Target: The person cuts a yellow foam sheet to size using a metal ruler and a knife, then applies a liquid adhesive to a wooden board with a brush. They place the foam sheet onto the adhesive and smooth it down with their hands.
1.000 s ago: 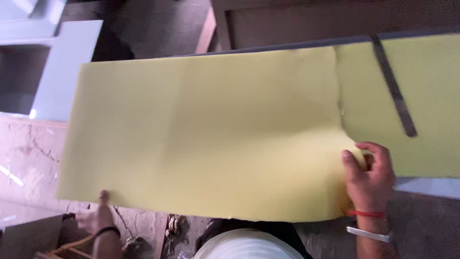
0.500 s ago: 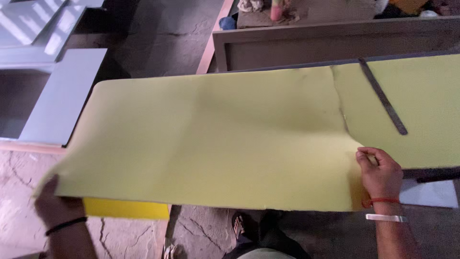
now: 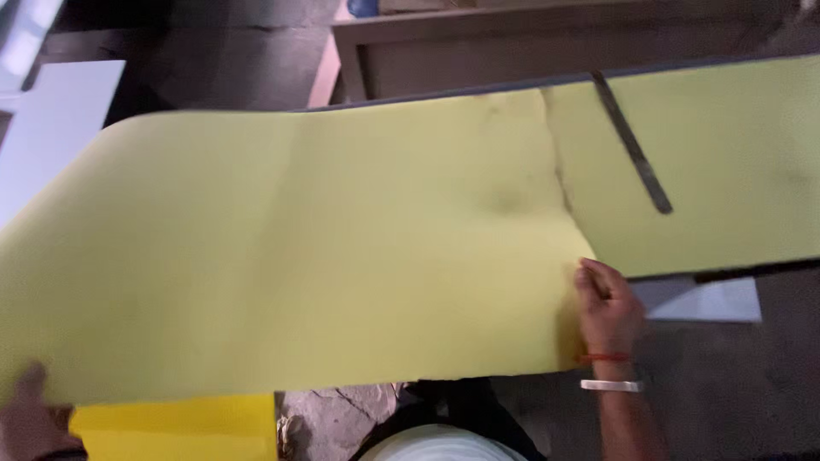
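A large pale yellow flexible sheet (image 3: pixel 299 256) is held spread across the middle of the view, bowed upward along its far edge and sagging slightly at the centre. Its right edge overlaps a second pale yellow sheet (image 3: pixel 726 162) lying flat on a dark-edged work surface (image 3: pixel 752 271). A long grey metal straightedge (image 3: pixel 632 143) rests diagonally on that second sheet, apart from both hands.

The right hand (image 3: pixel 608 309) is seen at the lower right corner of the large sheet. The forearm rises from the bottom of the view, the wrist is nearly straight, and the back of the hand faces the camera. The fingers (image 3: pixel 594 277) are curled together and pinched on the sheet's right edge. A thin red thread and a white bangle (image 3: pixel 611 386) are worn at the wrist.

The left hand (image 3: pixel 30 414) is seen only in part at the lower left corner, blurred, with its fingers pressed against the near edge of the large sheet; whether they are clamped on it cannot be told. A brighter yellow flat panel (image 3: pixel 179 427) lies just below the sheet's near edge beside this hand. A grey framed structure (image 3: pixel 478 51) stands beyond the sheet, and a white panel (image 3: pixel 47 137) lies at the far left.
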Demonstrator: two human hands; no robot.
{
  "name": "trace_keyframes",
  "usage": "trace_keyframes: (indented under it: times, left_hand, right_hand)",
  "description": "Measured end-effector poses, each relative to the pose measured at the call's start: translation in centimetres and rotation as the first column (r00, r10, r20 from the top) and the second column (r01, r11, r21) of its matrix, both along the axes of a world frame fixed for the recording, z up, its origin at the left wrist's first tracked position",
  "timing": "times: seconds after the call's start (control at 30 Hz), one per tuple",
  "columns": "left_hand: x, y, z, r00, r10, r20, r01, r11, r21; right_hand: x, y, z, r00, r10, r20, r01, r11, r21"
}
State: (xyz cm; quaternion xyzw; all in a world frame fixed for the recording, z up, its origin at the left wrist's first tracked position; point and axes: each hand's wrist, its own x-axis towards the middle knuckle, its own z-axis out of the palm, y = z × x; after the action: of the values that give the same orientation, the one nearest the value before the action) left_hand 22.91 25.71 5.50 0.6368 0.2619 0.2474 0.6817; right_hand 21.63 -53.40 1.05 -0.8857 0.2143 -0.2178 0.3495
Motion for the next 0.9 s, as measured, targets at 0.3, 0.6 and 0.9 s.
trace_keyframes:
  times: [0.3,0.6,0.9]
  left_hand:
    - [4.8,-28.4,-7.1,0.809,-0.118,-0.576,0.586,0.091,0.805]
    - [9.8,-57.5,-5.8,0.433,-0.481,-0.762,0.676,-0.386,0.628]
    - [9.2,-65.5,-5.6,0.301,-0.654,-0.694,0.519,-0.498,0.695]
  right_hand:
    - [-1.6,0.7,-0.4,0.985,0.053,0.163,-0.087,0.975,0.206]
    - [-3.7,1.0,-1.2,0.998,-0.007,0.062,-0.018,0.916,0.401]
    - [-4.7,0.2,-3.6,0.999,-0.023,-0.026,0.034,0.815,0.578]
